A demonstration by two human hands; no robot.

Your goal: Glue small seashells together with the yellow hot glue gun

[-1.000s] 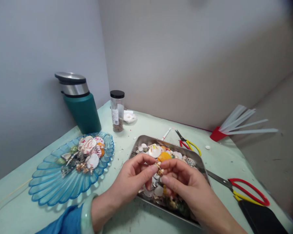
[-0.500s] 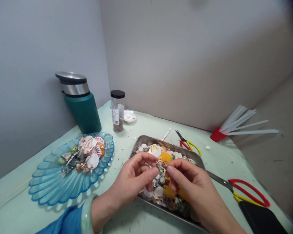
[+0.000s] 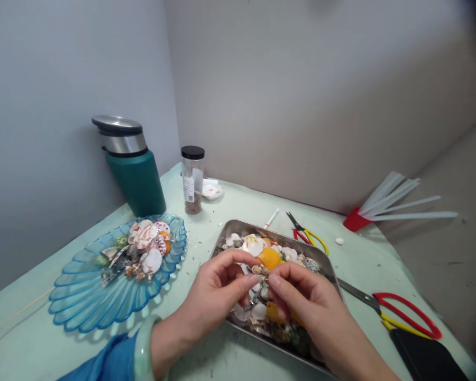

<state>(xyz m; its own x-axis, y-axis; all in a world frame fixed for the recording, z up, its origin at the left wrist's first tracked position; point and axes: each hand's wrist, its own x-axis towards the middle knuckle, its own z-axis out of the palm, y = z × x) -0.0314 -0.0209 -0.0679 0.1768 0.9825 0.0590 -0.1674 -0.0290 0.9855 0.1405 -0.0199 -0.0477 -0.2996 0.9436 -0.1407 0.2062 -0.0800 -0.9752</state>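
Note:
My left hand (image 3: 222, 288) and my right hand (image 3: 307, 293) meet over a metal tray (image 3: 328, 260) of mixed seashells. Between their fingertips sit small brown-and-white spiral shells (image 3: 261, 270), side by side. The left thumb and index finger close around the left end of these shells. On the other side, the right thumb and index finger pinch at the right end; whether a thread or wire joins the shells is too small to tell. Just behind lies an orange shell (image 3: 270, 257) in the tray. My right hand hides part of the tray's contents.
At left stands a blue shell-shaped dish (image 3: 103, 312) with a heap of shells (image 3: 145, 248). Behind are a green bottle (image 3: 137, 182) and a clear jar (image 3: 192, 180). Pliers (image 3: 309, 235), large scissors (image 3: 408, 312) and a red cup (image 3: 355, 219) of translucent sticks are at right.
The small spiral shells have dropped slightly and shifted left between my fingertips. Both hands remain over the tray in nearly the same pose. The whole view has shifted slightly.

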